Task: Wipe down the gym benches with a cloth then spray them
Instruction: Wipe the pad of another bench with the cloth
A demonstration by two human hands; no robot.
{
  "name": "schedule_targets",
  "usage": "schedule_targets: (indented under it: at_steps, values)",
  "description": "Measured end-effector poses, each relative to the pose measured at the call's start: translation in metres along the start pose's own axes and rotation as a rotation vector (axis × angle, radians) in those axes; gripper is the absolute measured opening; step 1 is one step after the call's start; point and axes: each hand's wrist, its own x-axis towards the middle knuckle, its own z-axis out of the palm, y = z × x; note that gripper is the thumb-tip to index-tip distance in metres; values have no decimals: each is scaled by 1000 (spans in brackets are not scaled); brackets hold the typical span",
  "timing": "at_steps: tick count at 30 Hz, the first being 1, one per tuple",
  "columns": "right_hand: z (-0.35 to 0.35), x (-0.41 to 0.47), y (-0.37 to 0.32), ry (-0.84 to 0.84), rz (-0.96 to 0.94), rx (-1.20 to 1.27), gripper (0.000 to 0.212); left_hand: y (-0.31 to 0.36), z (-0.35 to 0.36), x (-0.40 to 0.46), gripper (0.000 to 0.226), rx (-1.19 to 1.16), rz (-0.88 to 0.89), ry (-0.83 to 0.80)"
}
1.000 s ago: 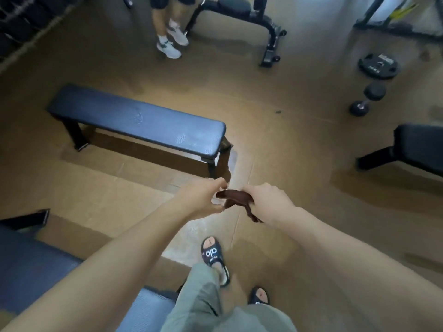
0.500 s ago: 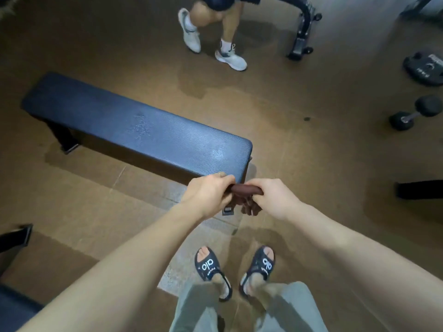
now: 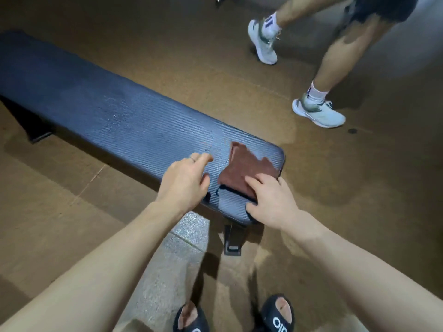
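The right grip [image 3: 272, 200] is spread flat, fingers straight, pressing the near edge of the brown cloth [image 3: 247, 170] down; nothing is curled round it. The left grip [image 3: 184, 182] is held loosely relaxed just beside the cloth, grasping nothing; whether its fingertips touch the padding cannot be told. The cloth is laid partly unfolded on the near right end of the bench tabletop [image 3: 134, 125], one corner reaching toward the rounded end. The cloth is judged light, soft and limp: it is likely to bunch or fold under a sideways push, so it is best held flat beneath a broad palm at its middle, not pinched by a corner. The ribbed dark padding is judged firm and somewhat grippy, with dull patches farther along that may be moisture. The wiping step is judged barely begun; most of the bench length lies unwiped. No spray bottle is seen. On the brown floor [image 3: 335, 188] beyond, another person's sneakers [image 3: 318, 113] are seen passing near the bench.
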Motion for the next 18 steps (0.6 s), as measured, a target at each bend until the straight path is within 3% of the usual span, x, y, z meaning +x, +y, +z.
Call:
schedule_targets:
  at_steps: [4, 11, 13, 18]
  values:
    - [47, 27, 14, 262, -49, -37, 60, -20, 82, 26, 19, 29, 29, 167]
    - [103, 66, 7, 432, -67, -156, 60, -28, 141, 45, 12, -132, 9, 566]
    - [104, 68, 10, 457, -84, -172, 60, -27, 142, 44, 13, -153, 9, 579]
    - [89, 86, 26, 412, -186, -161, 58, -23, 140, 44, 16, -94, -4, 430]
